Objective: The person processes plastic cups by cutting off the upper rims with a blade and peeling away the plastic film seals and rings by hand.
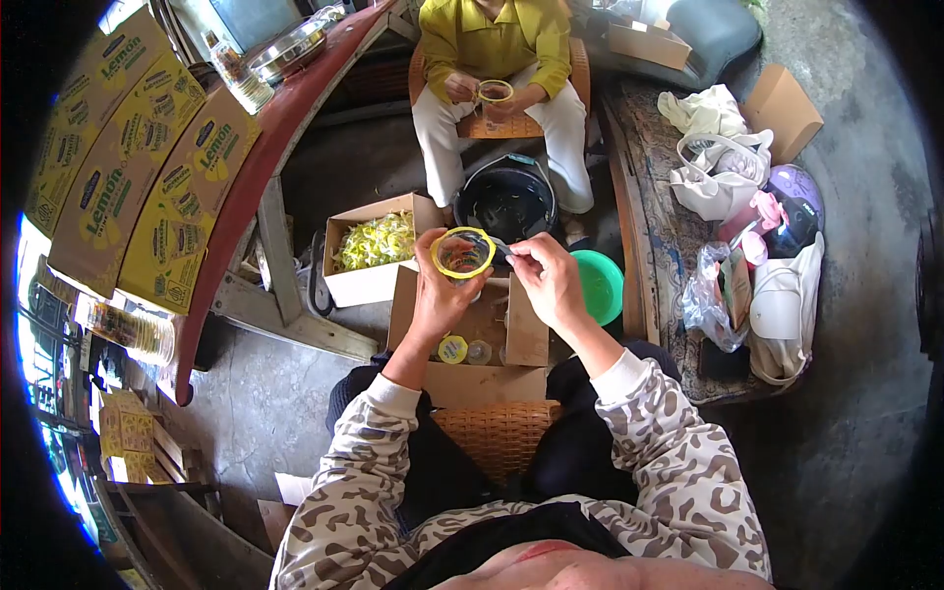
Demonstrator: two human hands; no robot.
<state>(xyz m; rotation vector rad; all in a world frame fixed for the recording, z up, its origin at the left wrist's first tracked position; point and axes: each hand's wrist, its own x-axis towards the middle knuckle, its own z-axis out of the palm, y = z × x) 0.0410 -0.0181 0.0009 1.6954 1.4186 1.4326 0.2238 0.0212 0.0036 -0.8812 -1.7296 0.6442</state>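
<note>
My left hand [438, 293] is wrapped round a clear plastic cup [464, 256] with a yellow rim, its mouth facing up toward me. Pinched in my right hand [554, 280] is a small grey blade-like tool [502, 248], whose tip reaches the right side of the rim. Whether the tip cuts into the rim I cannot tell. Below both hands stands an open cardboard box [529, 329] with several cups in it, one showing a yellow top [452, 349].
Opposite sits a person [492, 44] holding a similar cup. Between us are a black bucket [506, 202], a box of yellow-white strips [374, 243] and a green basin [596, 285]. Lemon cartons [147, 167] line the left table; bags [723, 167] lie on the right bench.
</note>
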